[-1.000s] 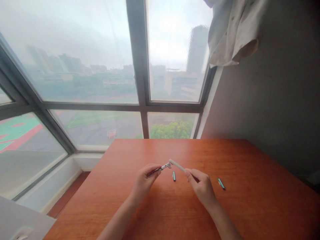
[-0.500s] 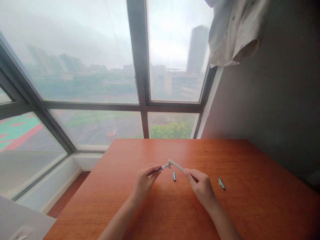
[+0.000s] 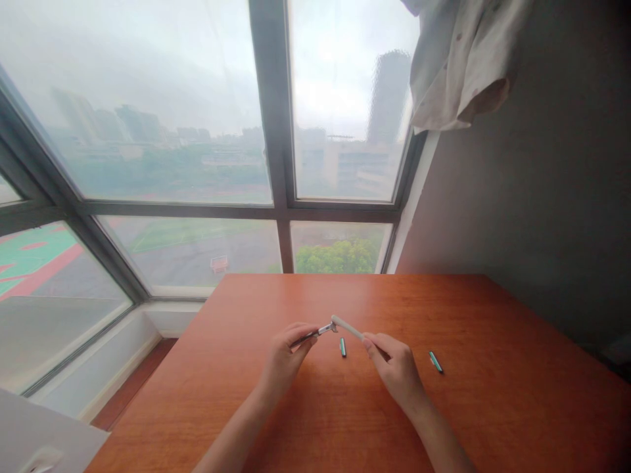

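My left hand [image 3: 288,351] pinches a slim razor handle [image 3: 324,329], silver and black, with a small forked head pointing right. My right hand [image 3: 392,364] is closed on a pale grey stick [image 3: 349,327], whose rounded tip meets the razor handle's head or lies just against it. What the stick's other end looks like is hidden in my fingers. On the table between my hands lies a razor cartridge [image 3: 343,347], green and dark. A similar cartridge, the right razor cartridge [image 3: 436,362], rests beyond my right hand.
A reddish-brown wooden table [image 3: 315,420] spans the space below me. Large windows [image 3: 177,157] with dark frames rise behind it. A light cloth garment [image 3: 458,66] hangs at the upper right, in front of a grey wall [image 3: 537,197].
Almost nothing differs. The stick's tip has shifted very slightly left and down against the razor handle's head; both hands keep their grip.
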Motion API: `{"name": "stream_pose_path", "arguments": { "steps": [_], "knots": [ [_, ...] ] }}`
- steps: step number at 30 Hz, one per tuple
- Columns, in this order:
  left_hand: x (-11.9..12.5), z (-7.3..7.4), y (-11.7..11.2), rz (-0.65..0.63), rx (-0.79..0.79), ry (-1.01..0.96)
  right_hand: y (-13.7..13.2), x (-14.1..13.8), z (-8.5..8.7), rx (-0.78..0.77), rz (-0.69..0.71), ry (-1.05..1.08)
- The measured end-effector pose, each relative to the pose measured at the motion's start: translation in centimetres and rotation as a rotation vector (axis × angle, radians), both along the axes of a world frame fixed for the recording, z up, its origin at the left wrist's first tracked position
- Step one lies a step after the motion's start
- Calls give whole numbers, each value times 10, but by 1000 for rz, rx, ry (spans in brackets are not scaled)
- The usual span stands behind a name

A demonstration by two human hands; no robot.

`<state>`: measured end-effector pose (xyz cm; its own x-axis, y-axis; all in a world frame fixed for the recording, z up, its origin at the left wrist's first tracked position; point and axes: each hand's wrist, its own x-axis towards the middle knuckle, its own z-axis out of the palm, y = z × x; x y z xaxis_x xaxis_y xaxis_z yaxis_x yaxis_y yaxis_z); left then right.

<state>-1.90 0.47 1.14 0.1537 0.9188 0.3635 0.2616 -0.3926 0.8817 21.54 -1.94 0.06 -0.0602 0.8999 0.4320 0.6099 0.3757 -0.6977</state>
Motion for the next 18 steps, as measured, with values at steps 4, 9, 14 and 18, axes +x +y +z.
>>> {"name": "stream_pose_path", "arguments": {
  "steps": [4, 9, 14, 18],
  "knots": [
    [0, 0, 0, 3, 0, -4, 0, 0, 0, 0, -9, 12],
    [0, 1, -1, 0, -12, -11, -1, 0, 2, -12, 9, -4],
    [-1, 2, -2, -24, -24, 0, 0, 1, -1, -15, -5, 25],
    [-2, 0, 0, -30, -24, 8, -1, 2, -4, -19, -36, 39]
  ]
}}
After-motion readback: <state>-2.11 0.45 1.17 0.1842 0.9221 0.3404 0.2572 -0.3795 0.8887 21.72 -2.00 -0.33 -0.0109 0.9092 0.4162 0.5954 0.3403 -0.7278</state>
